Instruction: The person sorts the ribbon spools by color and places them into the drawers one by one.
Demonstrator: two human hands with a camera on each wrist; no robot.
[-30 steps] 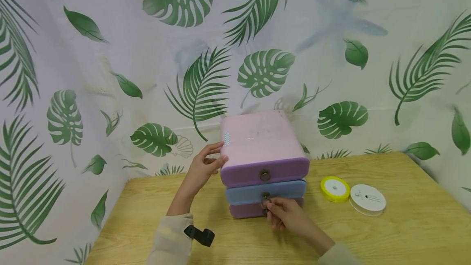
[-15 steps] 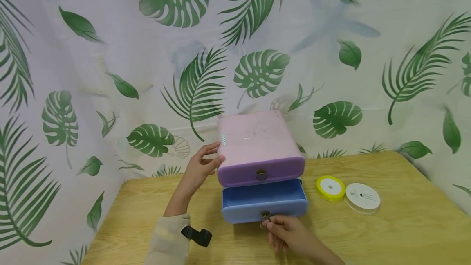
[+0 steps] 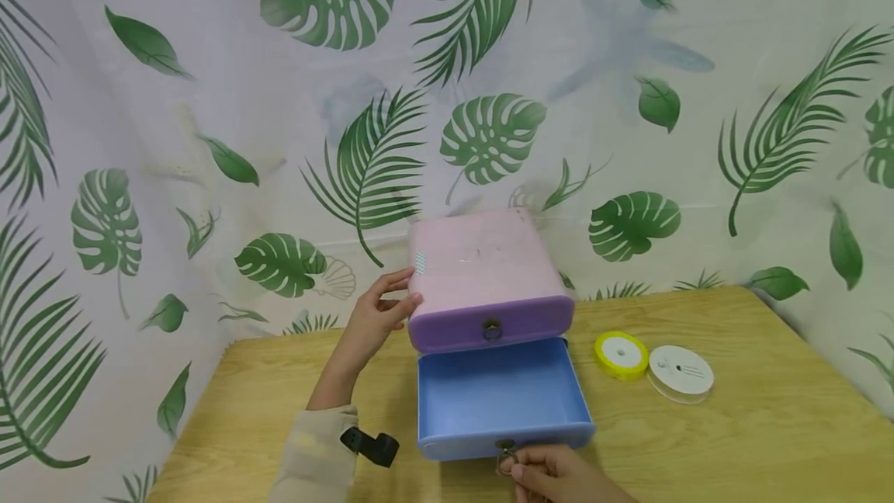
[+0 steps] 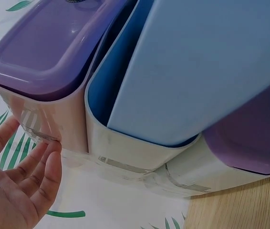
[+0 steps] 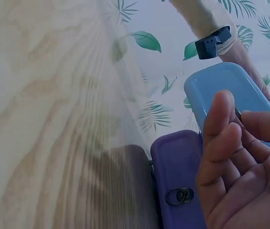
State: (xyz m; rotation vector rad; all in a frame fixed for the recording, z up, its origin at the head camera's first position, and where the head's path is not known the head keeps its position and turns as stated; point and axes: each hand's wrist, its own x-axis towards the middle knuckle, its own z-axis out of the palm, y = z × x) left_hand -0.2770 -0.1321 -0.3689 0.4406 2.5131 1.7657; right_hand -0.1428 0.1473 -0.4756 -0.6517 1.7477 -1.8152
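A small three-tier drawer cabinet with a pale pink top stands on the table. Its blue middle drawer is pulled far out, and the inside looks bare. My right hand pinches the ring pull on that drawer's front. My left hand rests its fingertips against the cabinet's left side near the top, fingers spread and loosely bent. The purple top drawer is closed. In the right wrist view the purple bottom drawer with its own ring is closed too.
To the cabinet's right lie a yellow-rimmed ribbon spool and a white spool side by side on the wooden table. A leaf-printed cloth hangs behind the table.
The blue middle drawer has slid from closed to far out, toward me, with my right hand drawing its ring. My left hand has stayed against the cabinet's side.
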